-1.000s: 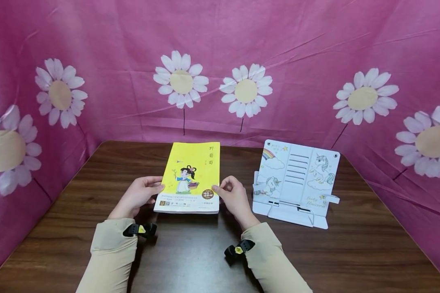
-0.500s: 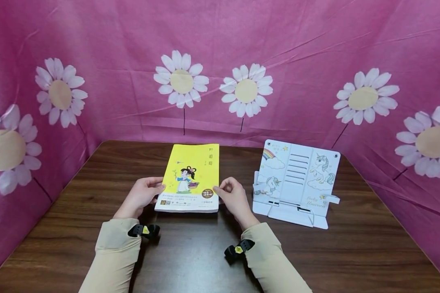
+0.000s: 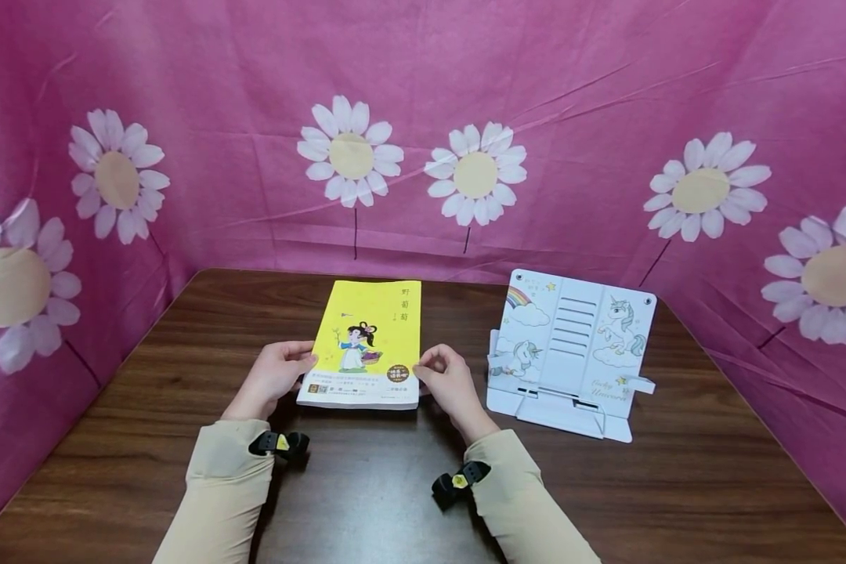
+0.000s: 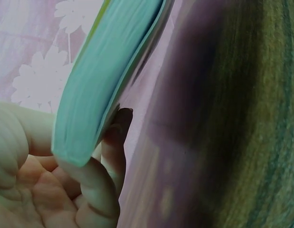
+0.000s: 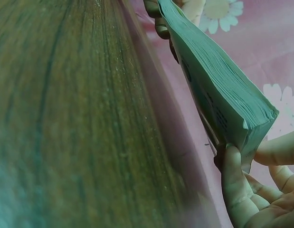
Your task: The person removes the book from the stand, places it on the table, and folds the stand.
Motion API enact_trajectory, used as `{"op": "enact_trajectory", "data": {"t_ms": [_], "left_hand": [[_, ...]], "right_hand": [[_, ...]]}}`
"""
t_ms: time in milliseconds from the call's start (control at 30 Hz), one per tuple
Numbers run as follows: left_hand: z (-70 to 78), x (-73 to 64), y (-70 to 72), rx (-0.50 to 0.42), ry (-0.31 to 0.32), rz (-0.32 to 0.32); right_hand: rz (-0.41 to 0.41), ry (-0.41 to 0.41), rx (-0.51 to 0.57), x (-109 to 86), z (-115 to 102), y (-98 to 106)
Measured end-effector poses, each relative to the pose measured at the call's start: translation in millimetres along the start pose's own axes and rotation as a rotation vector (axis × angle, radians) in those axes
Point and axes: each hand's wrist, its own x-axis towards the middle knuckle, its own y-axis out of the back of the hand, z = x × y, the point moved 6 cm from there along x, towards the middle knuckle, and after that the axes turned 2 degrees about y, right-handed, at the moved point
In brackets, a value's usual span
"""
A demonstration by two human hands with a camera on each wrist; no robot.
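Observation:
A thick paperback book with a yellow cover, showing a cartoon girl with a basket, lies face up between both hands. My left hand grips its left edge near the bottom corner, thumb on the cover. In the left wrist view, fingers curl beneath the page block. On the opposite edge, my right hand pinches the book near its lower corner. The right wrist view shows fingertips under the back cover and the thumb against the spine side. A gap separates the book's underside from the table.
To the right of the book stands a white book stand with unicorn drawings, slots and a wire support at its front. The dark wooden table ends at a pink cloth printed with white flowers.
The book's far edge has come slightly lower in the head view. My left hand has shifted a little to the right, while the right hand stays nearly in place.

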Motion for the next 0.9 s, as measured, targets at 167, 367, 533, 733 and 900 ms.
{"op": "enact_trajectory", "data": {"t_ms": [167, 367, 533, 733, 900], "left_hand": [[-0.9, 0.8, 0.2, 0.01, 0.018, 0.008], [-3.4, 2.0, -0.5, 0.013, 0.022, 0.005], [-5.3, 3.1, -0.5, 0.021, 0.023, -0.001], [-7.3, 4.9, -0.7, 0.033, 0.021, 0.004], [-9.7, 5.4, -1.2, 0.04, 0.042, 0.002]], "right_hand": [[-0.005, 0.013, -0.005, 0.1, 1.6, -0.9], [-0.009, 0.012, -0.025, 1.3, 3.7, -2.0], [-0.015, 0.012, -0.023, 1.2, 5.9, -2.7], [-0.025, -0.006, -0.025, 0.7, 6.1, -3.1], [-0.033, -0.016, -0.01, 1.0, 7.2, -3.4]]}}
